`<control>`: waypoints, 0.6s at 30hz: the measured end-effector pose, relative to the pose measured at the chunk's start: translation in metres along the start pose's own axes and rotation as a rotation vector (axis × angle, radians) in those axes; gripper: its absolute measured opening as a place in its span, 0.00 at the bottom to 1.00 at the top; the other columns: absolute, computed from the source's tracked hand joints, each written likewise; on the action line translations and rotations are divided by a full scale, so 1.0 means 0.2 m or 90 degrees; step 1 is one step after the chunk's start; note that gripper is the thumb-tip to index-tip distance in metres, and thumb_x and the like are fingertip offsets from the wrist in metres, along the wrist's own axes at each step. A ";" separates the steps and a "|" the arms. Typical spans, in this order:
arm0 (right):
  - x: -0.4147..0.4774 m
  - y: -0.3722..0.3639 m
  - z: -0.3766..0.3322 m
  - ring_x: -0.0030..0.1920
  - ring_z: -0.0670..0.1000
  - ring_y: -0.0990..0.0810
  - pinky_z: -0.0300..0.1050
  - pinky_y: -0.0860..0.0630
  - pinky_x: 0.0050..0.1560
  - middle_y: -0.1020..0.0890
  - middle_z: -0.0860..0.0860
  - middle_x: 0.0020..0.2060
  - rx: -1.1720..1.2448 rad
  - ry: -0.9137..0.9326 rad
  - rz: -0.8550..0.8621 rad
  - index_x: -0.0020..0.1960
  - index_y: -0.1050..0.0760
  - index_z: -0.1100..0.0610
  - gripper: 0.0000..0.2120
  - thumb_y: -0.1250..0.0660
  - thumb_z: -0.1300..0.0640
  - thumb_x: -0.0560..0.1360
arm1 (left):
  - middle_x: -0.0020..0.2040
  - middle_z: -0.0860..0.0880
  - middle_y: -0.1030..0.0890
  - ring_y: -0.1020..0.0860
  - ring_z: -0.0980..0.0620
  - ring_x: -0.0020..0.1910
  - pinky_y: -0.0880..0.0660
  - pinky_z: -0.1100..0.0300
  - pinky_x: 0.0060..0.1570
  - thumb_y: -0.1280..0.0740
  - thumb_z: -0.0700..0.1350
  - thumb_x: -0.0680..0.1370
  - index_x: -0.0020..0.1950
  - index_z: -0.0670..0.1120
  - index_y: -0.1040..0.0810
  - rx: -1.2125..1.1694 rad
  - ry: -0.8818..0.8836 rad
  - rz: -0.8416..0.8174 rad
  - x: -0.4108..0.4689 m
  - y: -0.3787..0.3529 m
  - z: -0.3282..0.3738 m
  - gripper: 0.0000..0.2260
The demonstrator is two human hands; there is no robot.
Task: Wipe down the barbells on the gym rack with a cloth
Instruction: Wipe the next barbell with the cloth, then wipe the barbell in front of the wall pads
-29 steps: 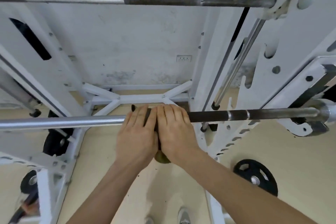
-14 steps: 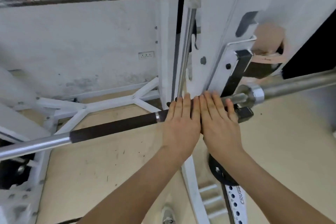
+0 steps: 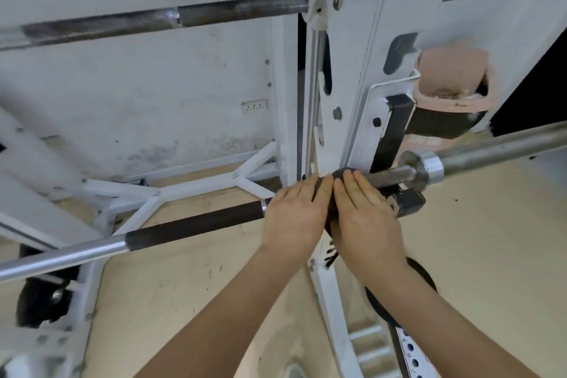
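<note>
Both hands sit side by side at centre frame: my left hand [image 3: 294, 218] and right hand [image 3: 365, 224] lie with fingers straight, pressing the dark cloth [image 3: 340, 174] onto the lower barbell [image 3: 196, 225], just beside its collar [image 3: 429, 167]. I judge I'm wiping this bar's right end. Next comes a firm slide along the shaft, then the upper barbell [image 3: 153, 20] at upper left.

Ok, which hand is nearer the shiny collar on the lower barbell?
Right. The right hand lies over the bar close to the collar, fingertips just short of it. The left hand lies beside the right hand, on the side away from the collar.
</note>
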State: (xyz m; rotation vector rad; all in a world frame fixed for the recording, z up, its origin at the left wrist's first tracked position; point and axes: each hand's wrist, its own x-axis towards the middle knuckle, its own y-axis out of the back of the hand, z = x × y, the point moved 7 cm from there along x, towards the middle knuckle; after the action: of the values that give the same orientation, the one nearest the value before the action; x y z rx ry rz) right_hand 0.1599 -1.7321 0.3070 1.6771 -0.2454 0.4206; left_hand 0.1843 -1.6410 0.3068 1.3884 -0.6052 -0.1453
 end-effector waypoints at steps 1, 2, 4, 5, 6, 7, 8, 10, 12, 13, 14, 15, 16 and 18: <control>0.00 -0.01 -0.08 0.62 0.61 0.22 0.57 0.25 0.61 0.21 0.63 0.60 0.024 0.021 0.005 0.62 0.23 0.67 0.28 0.22 0.61 0.64 | 0.59 0.46 0.19 0.19 0.48 0.54 0.24 0.54 0.51 0.40 0.43 0.73 0.64 0.46 0.22 0.000 0.021 0.010 -0.07 0.03 -0.07 0.20; 0.00 -0.03 -0.17 0.63 0.61 0.23 0.57 0.25 0.61 0.21 0.62 0.61 0.044 0.045 0.006 0.63 0.23 0.67 0.28 0.22 0.61 0.64 | 0.59 0.46 0.19 0.19 0.49 0.54 0.24 0.55 0.52 0.44 0.42 0.73 0.63 0.46 0.22 0.001 0.044 0.020 -0.13 0.06 -0.14 0.21; -0.01 -0.08 -0.36 0.65 0.61 0.25 0.58 0.26 0.63 0.24 0.63 0.64 0.067 0.099 -0.011 0.65 0.26 0.67 0.28 0.25 0.61 0.67 | 0.59 0.47 0.19 0.19 0.49 0.55 0.25 0.54 0.53 0.46 0.40 0.72 0.63 0.46 0.21 0.011 0.087 0.039 -0.25 0.12 -0.29 0.23; -0.02 -0.11 -0.46 0.67 0.62 0.28 0.58 0.28 0.65 0.26 0.64 0.66 0.066 0.133 -0.022 0.67 0.29 0.68 0.26 0.30 0.62 0.71 | 0.60 0.47 0.19 0.20 0.49 0.55 0.25 0.54 0.54 0.46 0.39 0.72 0.63 0.46 0.22 0.017 0.104 0.047 -0.31 0.15 -0.35 0.23; -0.03 -0.13 -0.55 0.68 0.63 0.29 0.59 0.29 0.65 0.28 0.65 0.67 0.063 0.162 -0.026 0.68 0.30 0.68 0.23 0.36 0.63 0.74 | 0.60 0.48 0.19 0.20 0.48 0.55 0.25 0.53 0.54 0.46 0.39 0.72 0.63 0.46 0.22 0.023 0.121 0.054 -0.36 0.19 -0.42 0.23; -0.03 -0.14 -0.63 0.67 0.64 0.28 0.59 0.28 0.65 0.27 0.66 0.66 0.070 0.182 -0.023 0.67 0.30 0.68 0.22 0.40 0.65 0.74 | 0.59 0.47 0.19 0.20 0.48 0.55 0.25 0.53 0.55 0.47 0.39 0.72 0.63 0.46 0.21 0.024 0.136 0.063 -0.42 0.23 -0.48 0.23; -0.03 -0.13 -0.71 0.65 0.64 0.25 0.59 0.26 0.63 0.25 0.65 0.63 0.089 0.197 -0.023 0.65 0.27 0.67 0.22 0.39 0.65 0.71 | 0.59 0.47 0.19 0.20 0.47 0.55 0.24 0.52 0.55 0.48 0.40 0.72 0.63 0.45 0.21 0.022 0.154 0.066 -0.47 0.27 -0.53 0.24; -0.01 -0.10 -0.83 0.59 0.62 0.21 0.54 0.23 0.57 0.21 0.62 0.59 0.143 0.231 -0.046 0.62 0.23 0.63 0.26 0.29 0.65 0.64 | 0.58 0.46 0.19 0.20 0.46 0.55 0.23 0.51 0.54 0.49 0.42 0.70 0.61 0.44 0.20 0.009 0.195 0.056 -0.56 0.33 -0.63 0.25; 0.05 -0.08 -0.91 0.56 0.57 0.19 0.51 0.22 0.55 0.19 0.56 0.57 0.237 0.272 -0.086 0.61 0.22 0.57 0.27 0.25 0.64 0.62 | 0.58 0.49 0.19 0.19 0.48 0.53 0.22 0.53 0.52 0.45 0.44 0.71 0.62 0.47 0.21 -0.014 0.246 0.047 -0.64 0.37 -0.73 0.23; 0.09 -0.08 -0.92 0.55 0.54 0.20 0.49 0.23 0.56 0.19 0.52 0.56 0.308 0.277 -0.114 0.62 0.22 0.53 0.25 0.26 0.63 0.65 | 0.58 0.51 0.19 0.19 0.49 0.52 0.22 0.54 0.50 0.42 0.45 0.72 0.62 0.50 0.22 -0.039 0.272 0.050 -0.67 0.39 -0.77 0.21; 0.13 -0.08 -0.92 0.55 0.51 0.21 0.47 0.24 0.57 0.19 0.48 0.56 0.383 0.262 -0.146 0.62 0.23 0.50 0.21 0.29 0.61 0.70 | 0.56 0.54 0.19 0.20 0.51 0.51 0.22 0.55 0.48 0.40 0.46 0.73 0.63 0.52 0.23 -0.066 0.305 0.057 -0.70 0.42 -0.81 0.19; 0.17 -0.08 -0.92 0.55 0.48 0.22 0.44 0.26 0.57 0.19 0.44 0.55 0.466 0.234 -0.185 0.61 0.24 0.47 0.17 0.32 0.59 0.74 | 0.54 0.57 0.19 0.21 0.54 0.49 0.22 0.56 0.45 0.39 0.47 0.73 0.62 0.55 0.24 -0.095 0.339 0.065 -0.72 0.44 -0.85 0.18; 0.21 -0.08 -0.92 0.54 0.45 0.22 0.43 0.26 0.56 0.19 0.41 0.53 0.544 0.201 -0.216 0.59 0.23 0.46 0.14 0.34 0.58 0.76 | 0.51 0.60 0.19 0.22 0.57 0.47 0.24 0.61 0.44 0.40 0.48 0.74 0.60 0.57 0.24 -0.119 0.367 0.078 -0.73 0.48 -0.86 0.16; 0.26 -0.07 -0.93 0.50 0.41 0.21 0.42 0.24 0.54 0.18 0.38 0.48 0.680 0.138 -0.262 0.54 0.22 0.45 0.10 0.33 0.58 0.76 | 0.45 0.66 0.21 0.25 0.63 0.44 0.30 0.72 0.42 0.43 0.47 0.75 0.57 0.60 0.24 -0.173 0.386 0.137 -0.76 0.56 -0.87 0.15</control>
State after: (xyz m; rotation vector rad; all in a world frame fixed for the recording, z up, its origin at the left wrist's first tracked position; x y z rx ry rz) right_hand 0.1869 -1.5433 0.3356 2.6128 0.5884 0.4412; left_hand 0.1115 -1.3999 0.3552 1.0218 -0.2102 0.3475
